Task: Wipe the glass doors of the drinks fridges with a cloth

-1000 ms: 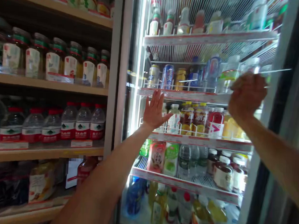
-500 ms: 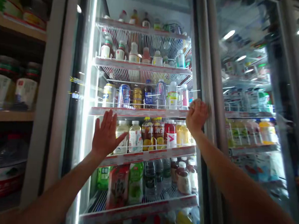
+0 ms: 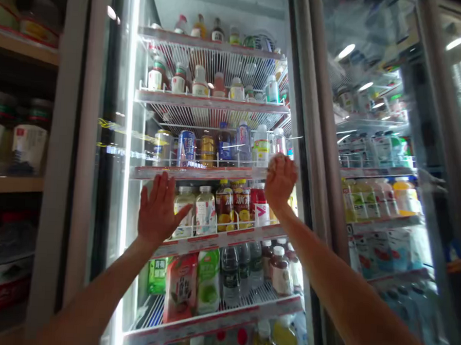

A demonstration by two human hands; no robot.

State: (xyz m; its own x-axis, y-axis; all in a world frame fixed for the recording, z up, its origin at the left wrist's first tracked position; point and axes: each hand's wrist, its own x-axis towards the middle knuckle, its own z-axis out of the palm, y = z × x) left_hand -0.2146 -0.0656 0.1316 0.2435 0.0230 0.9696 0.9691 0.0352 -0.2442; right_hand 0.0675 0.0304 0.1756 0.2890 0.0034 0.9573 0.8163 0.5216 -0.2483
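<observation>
The right hand [image 3: 281,184] has slid left from the silver metal frame [image 3: 323,120], bringing what looks, through blur, like a pale crumpled cloth [image 3: 276,162], pinched in curled fingers, over the clear glass door [image 3: 130,132]. The left hand [image 3: 157,210] stays spread at the pane, fingers grasping nothing.
</observation>
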